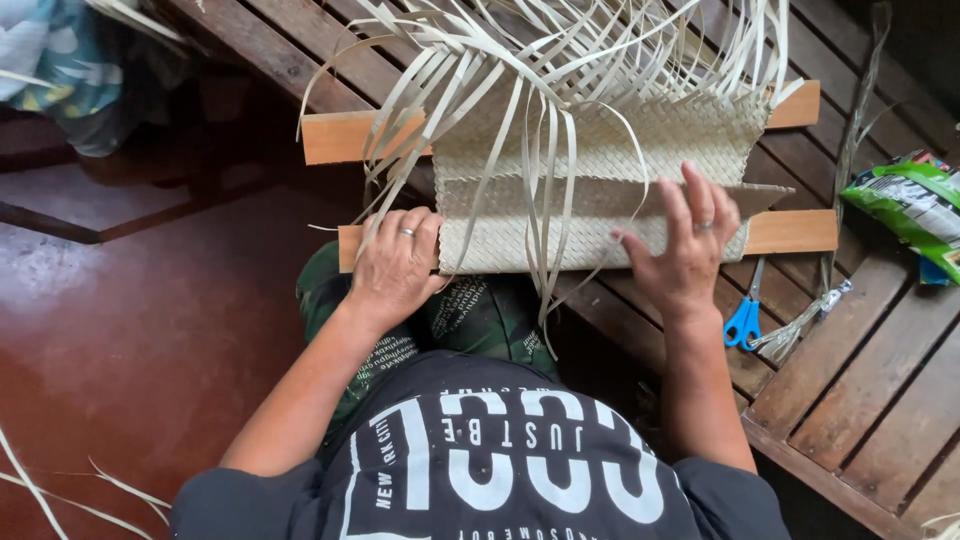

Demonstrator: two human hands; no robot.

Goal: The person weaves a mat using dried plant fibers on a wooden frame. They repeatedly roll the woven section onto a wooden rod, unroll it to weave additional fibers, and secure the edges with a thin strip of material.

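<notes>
Woven mat: a pale palm-leaf woven mat (600,170) was laid flat across slatted wooden planks (880,370), its long axis running left to right, its finished edge toward the person and its loose strips (540,60) fanning away and to the left.
Wooden battens: two battens were seen under the mat, the near batten (795,232) along the finished edge and the far batten (340,137) further up; both lay parallel to the mat's long axis.
Left hand: the left hand (393,265), ringed, was curled over the mat's near left corner and the batten end, gripping both.
Right hand: the right hand (685,245) was pressed flat on the mat's near right part, fingers (665,205) spread wide, nothing clasped.
Blade: a thin grey strip-like tool (755,195) was seen just beyond the right fingertips; its kind could not be told.
Scissors: blue-handled scissors (743,318) were lying on the planks just right of the right wrist.
Package: a green and white crinkled snack bag (905,205) was placed at the right edge, well apart from the mat, printed side up.
Cloth: a patterned blue-green cloth (60,60) was seen at top left.
</notes>
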